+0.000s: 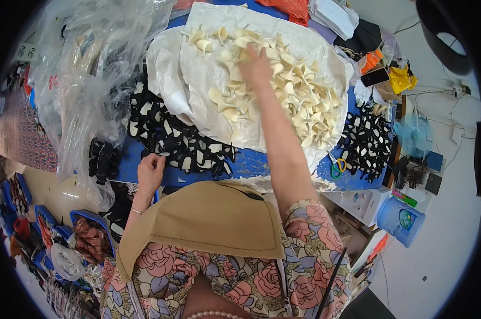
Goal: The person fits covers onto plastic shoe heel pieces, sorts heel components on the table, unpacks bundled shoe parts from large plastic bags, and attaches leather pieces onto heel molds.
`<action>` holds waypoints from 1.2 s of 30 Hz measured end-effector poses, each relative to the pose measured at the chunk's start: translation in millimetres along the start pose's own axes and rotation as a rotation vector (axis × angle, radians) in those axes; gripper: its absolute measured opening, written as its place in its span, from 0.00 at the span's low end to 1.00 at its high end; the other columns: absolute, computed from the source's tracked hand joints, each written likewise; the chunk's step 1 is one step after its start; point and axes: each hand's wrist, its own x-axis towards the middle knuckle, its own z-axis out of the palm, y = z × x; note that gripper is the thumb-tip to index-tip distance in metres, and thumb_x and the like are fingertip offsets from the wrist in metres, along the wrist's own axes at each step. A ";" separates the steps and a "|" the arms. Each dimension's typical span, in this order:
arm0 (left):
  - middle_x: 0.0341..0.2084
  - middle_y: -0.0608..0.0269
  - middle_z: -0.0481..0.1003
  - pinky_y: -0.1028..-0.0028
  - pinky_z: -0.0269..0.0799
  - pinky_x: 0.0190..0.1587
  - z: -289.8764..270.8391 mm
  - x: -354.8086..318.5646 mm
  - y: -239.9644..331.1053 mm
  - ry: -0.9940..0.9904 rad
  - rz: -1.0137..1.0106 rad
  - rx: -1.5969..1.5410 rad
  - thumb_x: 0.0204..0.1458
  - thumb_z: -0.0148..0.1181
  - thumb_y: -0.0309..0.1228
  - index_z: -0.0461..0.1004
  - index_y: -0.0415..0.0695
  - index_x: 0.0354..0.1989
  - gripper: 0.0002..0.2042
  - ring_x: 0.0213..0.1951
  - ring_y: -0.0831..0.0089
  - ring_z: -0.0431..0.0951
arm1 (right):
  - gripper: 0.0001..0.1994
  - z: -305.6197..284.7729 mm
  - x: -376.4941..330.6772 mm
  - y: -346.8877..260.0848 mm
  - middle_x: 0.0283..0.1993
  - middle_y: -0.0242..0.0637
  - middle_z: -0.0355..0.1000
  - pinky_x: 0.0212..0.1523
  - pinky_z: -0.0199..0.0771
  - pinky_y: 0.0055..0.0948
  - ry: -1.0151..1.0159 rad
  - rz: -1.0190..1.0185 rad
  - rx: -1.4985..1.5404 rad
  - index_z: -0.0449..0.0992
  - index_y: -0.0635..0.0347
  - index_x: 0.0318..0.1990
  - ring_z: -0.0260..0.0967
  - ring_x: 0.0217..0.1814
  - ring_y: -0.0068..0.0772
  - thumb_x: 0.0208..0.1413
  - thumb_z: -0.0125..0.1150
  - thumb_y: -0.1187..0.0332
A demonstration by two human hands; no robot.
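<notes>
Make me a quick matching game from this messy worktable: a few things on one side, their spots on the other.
Things:
1. right hand
2. left hand
3. scissors
4. blue jug

Places:
A. at the edge of the black pieces
B. below the table's right end
C. on the cream pieces
D. on the blue table, right of the forearm

Pairs: 1-C, 2-A, 3-D, 4-B

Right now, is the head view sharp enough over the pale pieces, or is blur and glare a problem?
Head view: right hand slightly motion-blurred over the cream pieces; left hand sharp by the black pieces; glare on the clear plastic bags; fisheye bends the blue table edge; corners black.
</notes>
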 end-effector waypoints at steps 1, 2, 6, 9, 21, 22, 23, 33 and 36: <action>0.20 0.52 0.72 0.65 0.66 0.30 2.6 -2.9 -0.9 0.050 0.045 -0.031 0.49 0.58 0.32 0.70 0.37 0.23 0.10 0.26 0.59 0.72 | 0.26 11.0 -16.5 -12.0 0.63 0.61 0.50 0.57 0.60 0.47 0.108 -0.077 -0.064 0.62 0.50 0.59 0.51 0.64 0.60 0.49 0.54 0.63; 0.20 0.52 0.72 0.65 0.66 0.30 3.1 -5.8 -1.0 0.051 0.041 -0.027 0.49 0.58 0.32 0.70 0.37 0.23 0.10 0.26 0.59 0.72 | 0.26 16.6 -32.8 -18.9 0.62 0.61 0.52 0.54 0.61 0.50 0.215 -0.153 -0.127 0.62 0.52 0.59 0.53 0.62 0.60 0.49 0.53 0.66; 0.22 0.53 0.73 0.66 0.67 0.33 11.1 1.8 2.7 0.073 0.088 -0.061 0.49 0.58 0.30 0.71 0.37 0.25 0.09 0.29 0.58 0.73 | 0.27 16.6 -76.4 -16.1 0.59 0.58 0.58 0.54 0.60 0.50 0.192 -0.246 -0.163 0.60 0.55 0.59 0.56 0.59 0.59 0.49 0.53 0.68; 0.23 0.52 0.73 0.66 0.68 0.33 9.0 -0.9 4.4 0.067 0.098 -0.056 0.49 0.58 0.30 0.72 0.37 0.26 0.08 0.29 0.58 0.73 | 0.28 13.2 -96.7 -25.8 0.58 0.54 0.60 0.55 0.56 0.50 0.255 -0.247 -0.152 0.60 0.56 0.59 0.55 0.59 0.57 0.48 0.55 0.67; 0.23 0.52 0.73 0.67 0.68 0.34 3.8 -5.1 6.6 0.057 0.051 -0.056 0.49 0.57 0.29 0.72 0.36 0.26 0.08 0.29 0.59 0.74 | 0.22 -24.7 -62.0 -71.6 0.60 0.49 0.58 0.61 0.35 0.67 -0.121 -0.218 -0.125 0.70 0.57 0.51 0.49 0.64 0.55 0.46 0.59 0.64; 0.23 0.52 0.73 0.67 0.68 0.33 4.4 -5.1 7.0 0.056 0.052 -0.064 0.49 0.57 0.29 0.72 0.35 0.27 0.08 0.29 0.59 0.74 | 0.23 -18.0 -42.8 -68.9 0.61 0.51 0.56 0.62 0.36 0.64 0.063 -0.224 -0.055 0.69 0.54 0.53 0.49 0.64 0.55 0.47 0.58 0.62; 0.23 0.52 0.73 0.67 0.68 0.33 5.1 -4.1 7.7 0.051 0.057 -0.062 0.49 0.57 0.29 0.72 0.35 0.27 0.08 0.29 0.59 0.74 | 0.24 -12.8 -23.8 -66.5 0.61 0.52 0.55 0.62 0.38 0.62 0.249 -0.229 0.014 0.69 0.52 0.55 0.48 0.65 0.55 0.48 0.57 0.61; 0.20 0.57 0.71 0.73 0.66 0.32 7.7 -4.5 8.8 0.037 0.067 -0.107 0.52 0.56 0.29 0.69 0.35 0.26 0.09 0.25 0.73 0.69 | 0.30 73.6 -56.0 -92.9 0.62 0.58 0.54 0.66 0.39 0.48 0.118 -0.266 -0.234 0.67 0.77 0.50 0.43 0.69 0.55 0.53 0.52 0.52; 0.20 0.58 0.71 0.73 0.65 0.31 5.6 -6.1 3.1 0.040 0.068 -0.109 0.52 0.56 0.29 0.69 0.35 0.26 0.09 0.25 0.73 0.68 | 0.23 73.8 -62.4 -100.2 0.56 0.58 0.61 0.66 0.39 0.47 -0.035 -0.229 -0.284 0.72 0.71 0.45 0.46 0.67 0.56 0.54 0.51 0.56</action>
